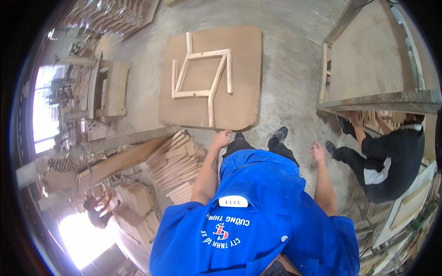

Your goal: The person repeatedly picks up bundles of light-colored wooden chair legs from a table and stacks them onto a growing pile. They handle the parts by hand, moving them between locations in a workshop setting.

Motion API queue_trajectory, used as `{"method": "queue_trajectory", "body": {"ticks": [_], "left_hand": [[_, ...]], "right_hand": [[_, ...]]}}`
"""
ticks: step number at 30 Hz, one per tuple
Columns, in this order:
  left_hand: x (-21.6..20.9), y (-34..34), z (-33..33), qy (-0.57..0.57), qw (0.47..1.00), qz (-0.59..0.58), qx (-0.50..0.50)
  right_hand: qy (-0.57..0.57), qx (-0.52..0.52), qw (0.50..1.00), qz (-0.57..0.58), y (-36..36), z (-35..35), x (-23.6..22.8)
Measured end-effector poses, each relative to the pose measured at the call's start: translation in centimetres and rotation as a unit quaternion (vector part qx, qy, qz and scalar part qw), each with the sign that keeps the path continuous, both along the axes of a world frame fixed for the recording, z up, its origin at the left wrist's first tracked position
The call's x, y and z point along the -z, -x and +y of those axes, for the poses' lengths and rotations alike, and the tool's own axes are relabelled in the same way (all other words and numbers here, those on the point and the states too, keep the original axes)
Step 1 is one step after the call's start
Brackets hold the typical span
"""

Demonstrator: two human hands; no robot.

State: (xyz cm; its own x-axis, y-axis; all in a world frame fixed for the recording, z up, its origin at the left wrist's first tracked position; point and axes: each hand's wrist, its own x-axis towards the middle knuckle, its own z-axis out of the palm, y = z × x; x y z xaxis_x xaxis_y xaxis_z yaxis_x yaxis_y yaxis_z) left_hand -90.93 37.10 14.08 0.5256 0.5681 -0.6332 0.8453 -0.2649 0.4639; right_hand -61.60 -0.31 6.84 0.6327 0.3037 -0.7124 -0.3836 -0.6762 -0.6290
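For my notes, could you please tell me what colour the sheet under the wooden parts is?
The sheet is brown, seen best in the head view.

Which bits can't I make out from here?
All in the head view:
Left hand, right hand: palms hidden by curled fingers.
Co-worker: fingertips hidden behind bench edge.
Distant person: too small beside bright opening.
Curved wood stack: cut off by top edge.

On your right, you have a large bench (373, 55) with a pale top; a co-worker (397, 156) in dark clothes reaches to its near edge. Nearer on that side, a pale panel (406, 202) leans at a slant. Far to your left lie curved wooden pieces (108, 14); near left, another person (97, 218) is by stacked boards (136, 198).
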Motion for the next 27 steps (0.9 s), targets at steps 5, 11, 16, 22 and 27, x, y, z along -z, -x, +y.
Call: {"method": "queue_trajectory", "body": {"ticks": [5,11,16,22,27], "left_hand": [[0.2,-3.4,-5.2,0.02,0.998,-0.044,-0.034],[-0.7,-6.6,-4.3,-0.02,1.0,0.011,0.007],[0.5,-9.4,-5.3,0.009,0.997,0.051,0.054],[0.7,-14.5,-3.7,-0.012,0.987,0.044,0.152],[1.2,-18.0,-2.5,-0.018,0.984,0.022,0.177]], "right_hand": [[-0.016,-0.083,0.996,-0.014,-4.9,0.6,1.9],[-0.051,-0.14,0.989,-0.018,-4.0,2.2,2.8],[-0.084,-0.105,0.99,0.04,-2.5,1.4,0.2],[-0.056,0.031,0.992,0.11,-2.0,-2.8,-0.6],[-0.003,0.048,0.992,0.118,-2.6,-4.1,-0.7]]}}
